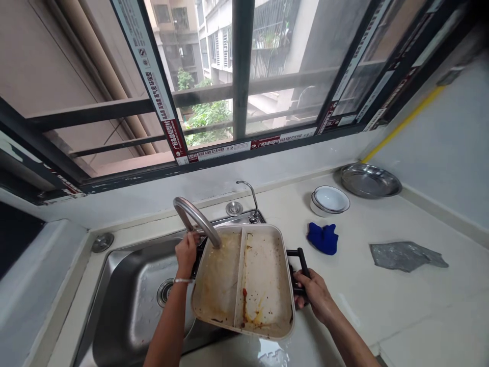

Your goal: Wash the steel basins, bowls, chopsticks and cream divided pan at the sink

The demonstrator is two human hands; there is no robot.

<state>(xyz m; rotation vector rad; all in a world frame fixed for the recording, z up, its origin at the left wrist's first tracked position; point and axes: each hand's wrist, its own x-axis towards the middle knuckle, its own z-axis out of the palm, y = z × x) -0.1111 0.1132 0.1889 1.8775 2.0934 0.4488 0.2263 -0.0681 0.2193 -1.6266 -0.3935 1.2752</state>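
Observation:
A cream divided pan (267,270) with black handles is held up over the sink's right edge and the counter. Its left half holds cloudy liquid, and its right half shows red and yellow food stains. My right hand (311,290) is closed round the black handle on the right. At the left side, my left hand (187,251) is raised beside the curved faucet (198,219), near the left handle; its fingers are closed and partly hidden, so what they grip is unclear. The faucet's end is over the pan's left half.
The steel sink (133,295) lies left. A small tap (252,196) stands behind the pan. On the right counter are white bowls (330,199), a blue cloth (323,238), a grey cloth (407,256) and a round metal tray (370,180). Windows line the back.

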